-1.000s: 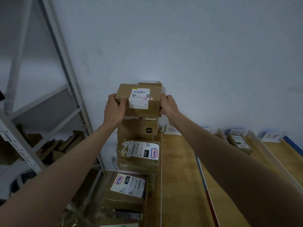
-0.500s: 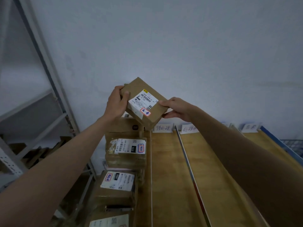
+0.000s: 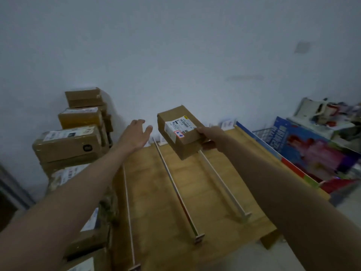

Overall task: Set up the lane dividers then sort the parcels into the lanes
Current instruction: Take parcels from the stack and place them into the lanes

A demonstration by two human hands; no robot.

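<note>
My right hand (image 3: 212,136) grips a small brown cardboard parcel (image 3: 180,132) by its right end; its white shipping label and red-edged sticker face up. The parcel hangs tilted above the wooden sorting board (image 3: 152,192), over the far end of the lanes. My left hand (image 3: 135,134) is open just left of the parcel, fingers spread, not touching it. Thin white lane dividers lie lengthwise on the board: a left one (image 3: 128,212), a middle one (image 3: 175,184) and a right one (image 3: 222,184). Small paper lane labels (image 3: 226,124) stand against the wall at the far end.
A tall stack of brown parcels (image 3: 68,143) stands at the left against the wall, with more boxes below it. On the right, a long blue-edged board (image 3: 259,145) borders the lanes, beside a colourful printed box (image 3: 312,149) and clutter on a shelf.
My left hand has let go of the parcel and opened. My right hand alone has carried the parcel right, away from the stack and over the lanes. The view has swung right.
</note>
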